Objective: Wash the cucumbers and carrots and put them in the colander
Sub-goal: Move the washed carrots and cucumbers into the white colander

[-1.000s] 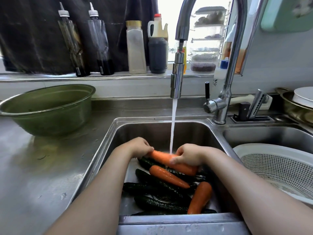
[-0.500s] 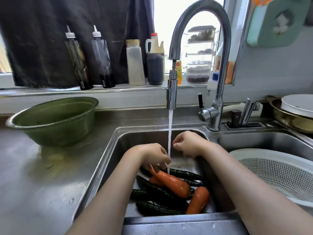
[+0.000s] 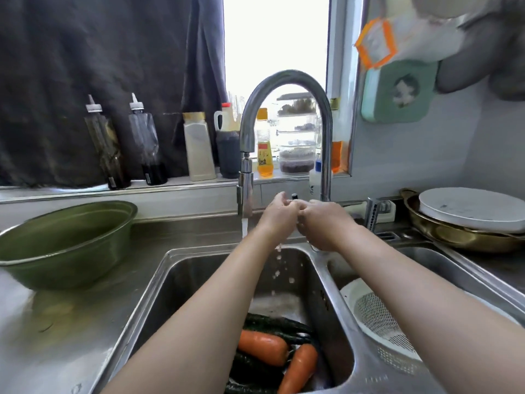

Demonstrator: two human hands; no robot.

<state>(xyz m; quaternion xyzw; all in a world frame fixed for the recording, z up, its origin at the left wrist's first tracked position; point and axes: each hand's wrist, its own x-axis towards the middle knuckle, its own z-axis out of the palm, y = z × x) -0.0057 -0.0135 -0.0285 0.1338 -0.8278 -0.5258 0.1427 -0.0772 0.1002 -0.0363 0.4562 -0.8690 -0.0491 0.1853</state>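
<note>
Though knuckle to knuckle, hands point(image 3: 277, 220) point(image 3: 324, 227), grip unclear, over smooth tapered carrots point(image 3: 261, 346), dark cucumbers point(image 3: 278, 327).

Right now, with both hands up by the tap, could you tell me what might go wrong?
Water runs from the tap while the left hand and right hand are raised beside it, off the vegetables, so it may splash or be wasted. The carrots and cucumbers lie piled and wet in the sink; a wet grip could drop one short of the colander.
</note>
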